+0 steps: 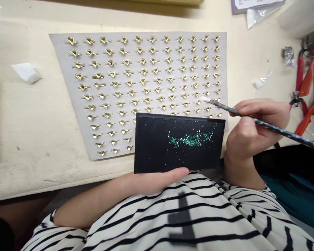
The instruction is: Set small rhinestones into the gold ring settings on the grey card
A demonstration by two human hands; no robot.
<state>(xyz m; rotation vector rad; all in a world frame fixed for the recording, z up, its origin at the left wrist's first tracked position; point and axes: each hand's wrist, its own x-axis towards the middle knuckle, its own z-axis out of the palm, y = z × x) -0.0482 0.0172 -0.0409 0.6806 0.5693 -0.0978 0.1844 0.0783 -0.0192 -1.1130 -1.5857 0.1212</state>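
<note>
My left hand (162, 179) holds a black tray (157, 153) from below, its thumb along the near edge and its other fingers hidden. Tiny green and clear stones (192, 139) lie scattered on the tray. Between the thumb and fingers of my right hand (251, 125) is a thin dark stick (274, 129) with a pale tip, which points left over the right part of a grey board (75, 101). Rows of gold triangular rings (117, 94) are set in that board. The black tray overlaps the board's near right part.
Red-handled pliers (307, 82) lie at the right edge. A crumpled white scrap (27, 72) is on the table (28, 122) at left. Small clear bags (263, 82) lie at right, and a yellow object (136, 4) lies along the far edge.
</note>
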